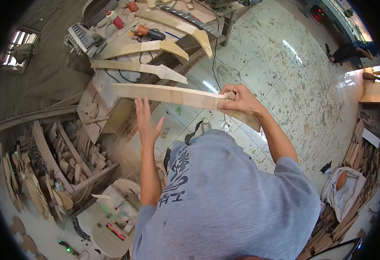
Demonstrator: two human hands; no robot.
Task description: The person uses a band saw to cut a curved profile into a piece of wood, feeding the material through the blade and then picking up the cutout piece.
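Note:
A long, slightly curved wooden piece [168, 94] lies crosswise in front of me, clear of the bench's near edge. My right hand [242, 102] grips its right end, thumb on the near side and fingers over the far side. Against the near edge, toward the left end, rest the fingertips of my left hand [146, 123]; its fingers are stretched and the thumb stands apart. The piece's left end overlaps a large grey toothed disc that looks like a circular saw blade [105, 89]. Whether wood and blade touch, I cannot tell.
Several similar shaped wooden pieces [144, 69] lie on the bench, with an orange and black power tool [148, 32] and a red bottle [115, 20]. A bin of offcuts [88, 184] stands left, a stool [107, 238] near me. Another person [350, 52] is far right.

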